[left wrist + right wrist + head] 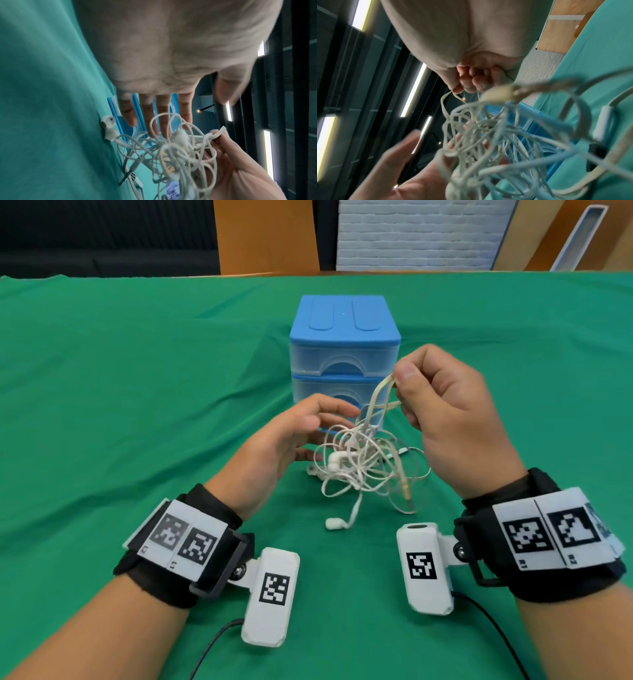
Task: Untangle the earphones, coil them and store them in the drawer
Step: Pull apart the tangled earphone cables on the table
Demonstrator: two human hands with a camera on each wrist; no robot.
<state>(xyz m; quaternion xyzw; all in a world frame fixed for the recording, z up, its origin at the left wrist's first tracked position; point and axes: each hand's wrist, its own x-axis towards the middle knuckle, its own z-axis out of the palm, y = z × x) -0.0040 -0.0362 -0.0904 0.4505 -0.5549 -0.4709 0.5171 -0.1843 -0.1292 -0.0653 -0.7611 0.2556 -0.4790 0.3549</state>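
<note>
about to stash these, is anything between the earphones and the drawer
No object lies between the earphones, pinched up by the right hand, and the blue drawer unit just behind. But both drawers look shut, so a closed front blocks the way.

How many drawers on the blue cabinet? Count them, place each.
2: the top drawer under the blue lid, the second drawer directly below it, partly behind the tangled earphones, which may hide a third.
</note>
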